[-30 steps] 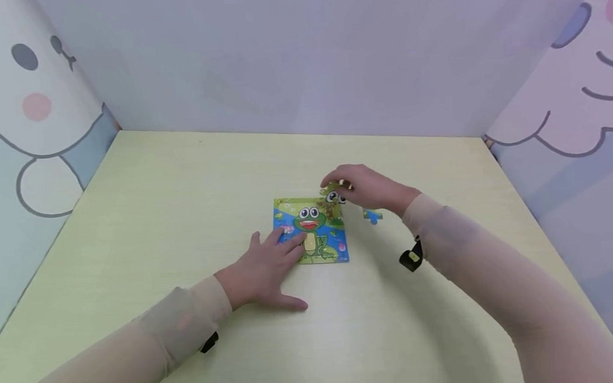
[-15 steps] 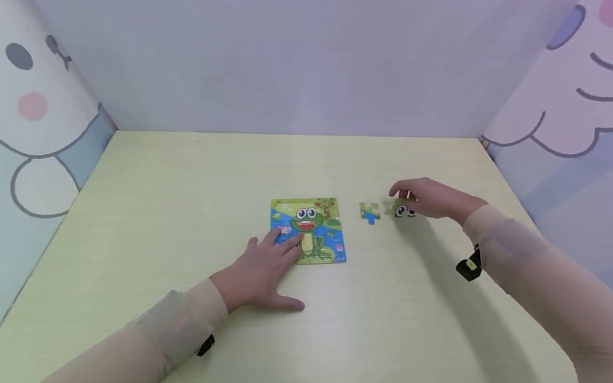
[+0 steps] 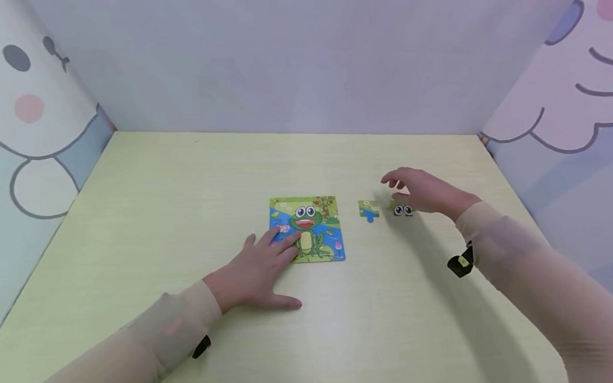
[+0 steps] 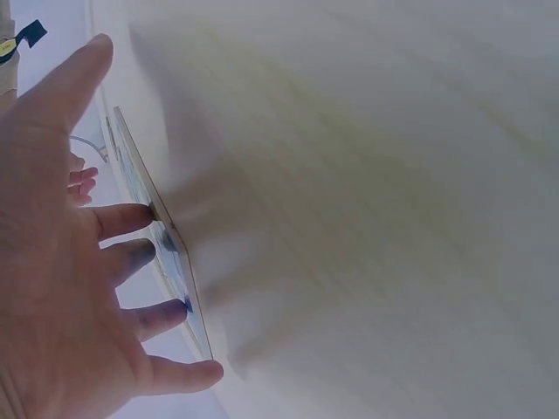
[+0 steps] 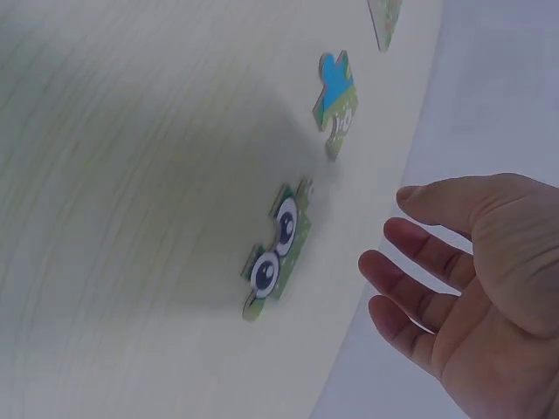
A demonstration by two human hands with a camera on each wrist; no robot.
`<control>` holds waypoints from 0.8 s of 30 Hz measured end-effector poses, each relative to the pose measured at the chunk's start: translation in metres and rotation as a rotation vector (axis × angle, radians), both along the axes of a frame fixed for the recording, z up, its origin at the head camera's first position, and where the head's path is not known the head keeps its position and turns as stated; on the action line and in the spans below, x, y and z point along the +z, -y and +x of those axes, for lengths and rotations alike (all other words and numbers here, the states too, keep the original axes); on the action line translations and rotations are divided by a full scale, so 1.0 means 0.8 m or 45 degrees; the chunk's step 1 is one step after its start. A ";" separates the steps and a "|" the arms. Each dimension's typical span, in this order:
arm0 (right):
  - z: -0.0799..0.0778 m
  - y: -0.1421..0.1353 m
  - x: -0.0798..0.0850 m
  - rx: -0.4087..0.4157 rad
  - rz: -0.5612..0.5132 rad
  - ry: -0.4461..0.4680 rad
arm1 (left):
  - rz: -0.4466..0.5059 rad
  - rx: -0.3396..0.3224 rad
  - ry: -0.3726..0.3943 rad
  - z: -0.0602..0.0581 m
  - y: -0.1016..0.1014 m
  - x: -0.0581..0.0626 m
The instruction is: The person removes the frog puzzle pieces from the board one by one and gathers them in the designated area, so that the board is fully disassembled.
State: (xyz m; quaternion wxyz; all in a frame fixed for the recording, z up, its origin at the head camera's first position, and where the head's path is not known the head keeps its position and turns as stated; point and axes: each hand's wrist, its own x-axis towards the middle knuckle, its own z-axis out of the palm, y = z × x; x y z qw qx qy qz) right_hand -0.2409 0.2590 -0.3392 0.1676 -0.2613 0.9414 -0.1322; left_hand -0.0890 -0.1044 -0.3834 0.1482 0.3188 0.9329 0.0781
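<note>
A square frog jigsaw puzzle lies flat in the middle of the table. My left hand is spread with its fingertips resting on the puzzle's lower left part; in the left wrist view these fingertips meet the board's edge. To the right of the puzzle lies a puzzle piece with two frog eyes on it. My right hand hovers just over and behind that piece, its fingers loosely bent and holding nothing. Between this piece and the puzzle lies a second piece, green and blue with a knob.
The pale wooden table meets a plain back wall. Side walls with cartoon drawings stand at left and right. A black wrist strap piece hangs under the right sleeve.
My right hand has carried the eye piece rightward off the puzzle, laid it on the table and let go, lifting slightly. The left hand has stayed on the puzzle.
</note>
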 end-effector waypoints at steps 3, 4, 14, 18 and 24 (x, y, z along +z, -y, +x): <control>0.002 0.016 0.000 0.016 -0.023 0.014 | 0.019 -0.006 -0.010 0.003 0.005 0.000; 0.002 0.022 0.000 0.019 -0.030 0.020 | 0.025 -0.008 -0.014 0.005 0.007 0.000; 0.007 0.078 -0.012 0.060 -0.064 0.078 | 0.037 0.003 -0.051 0.013 0.020 -0.002; 0.012 0.100 -0.019 0.086 -0.065 0.089 | 0.029 0.007 -0.058 0.014 0.022 -0.002; 0.015 0.125 -0.028 0.195 -0.065 0.009 | 0.025 0.022 -0.078 0.013 0.025 -0.002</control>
